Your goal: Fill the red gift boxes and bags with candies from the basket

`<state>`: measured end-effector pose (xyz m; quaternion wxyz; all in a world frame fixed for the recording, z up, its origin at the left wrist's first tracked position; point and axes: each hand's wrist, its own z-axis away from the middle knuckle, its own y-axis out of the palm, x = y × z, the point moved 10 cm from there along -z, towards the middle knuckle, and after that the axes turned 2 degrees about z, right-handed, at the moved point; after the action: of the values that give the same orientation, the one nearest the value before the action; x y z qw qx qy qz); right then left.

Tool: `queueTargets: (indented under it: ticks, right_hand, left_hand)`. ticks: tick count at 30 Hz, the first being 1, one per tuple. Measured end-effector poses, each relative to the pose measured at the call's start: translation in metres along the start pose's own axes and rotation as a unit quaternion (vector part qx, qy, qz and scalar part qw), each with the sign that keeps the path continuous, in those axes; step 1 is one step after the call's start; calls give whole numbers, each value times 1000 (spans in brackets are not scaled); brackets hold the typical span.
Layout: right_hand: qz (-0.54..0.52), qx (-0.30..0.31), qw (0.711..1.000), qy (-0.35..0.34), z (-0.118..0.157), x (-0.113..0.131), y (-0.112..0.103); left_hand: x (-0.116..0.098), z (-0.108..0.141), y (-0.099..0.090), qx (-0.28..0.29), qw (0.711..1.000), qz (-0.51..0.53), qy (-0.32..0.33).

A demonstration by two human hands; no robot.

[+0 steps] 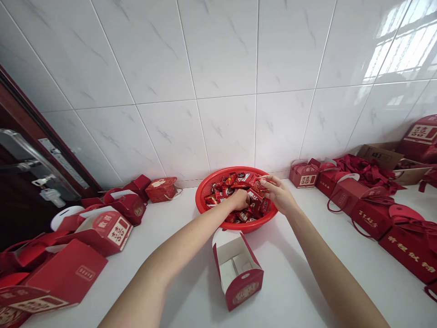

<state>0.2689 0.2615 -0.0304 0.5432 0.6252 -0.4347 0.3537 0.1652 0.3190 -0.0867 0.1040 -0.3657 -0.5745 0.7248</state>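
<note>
A red plastic basket (235, 226) full of red-wrapped candies (243, 215) sits on the white surface against the tiled wall. My left hand (241, 199) reaches into the middle of the candies with its fingers curled down; whatever they grip is hidden. At the basket's right rim, my right hand (278, 193) pinches a shiny red wrapped candy (261, 184) between thumb and fingers. In front of the basket stands a red gift box (246, 289) with its top open. Its white inside shows, with no candies visible in it.
Several red gift boxes (105, 230) crowd the left side, with a small red box (161, 189) behind them. More red boxes (370, 217) line the right side. Beyond them lies an open cardboard carton (380, 156). A dark door with a metal handle (30, 155) is at far left.
</note>
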Motion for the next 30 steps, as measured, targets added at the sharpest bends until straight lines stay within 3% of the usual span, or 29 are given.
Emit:
queueTargets:
  ticks: [13, 17, 23, 30]
  right_hand:
    - [14, 2, 1000, -2, 1, 1, 2]
    - [10, 2, 1000, -4, 0, 0, 1]
    - [-5, -28, 1000, -10, -3, -2, -5]
    - [5, -2, 1000, -18, -1, 2, 1]
  left_hand:
    - [5, 0, -10, -38, 988, 145, -44]
    - [16, 4, -30, -90, 976, 184, -69]
    - [25, 33, -75, -175, 942, 285, -37]
    - [16, 49, -88, -199, 869, 451, 36]
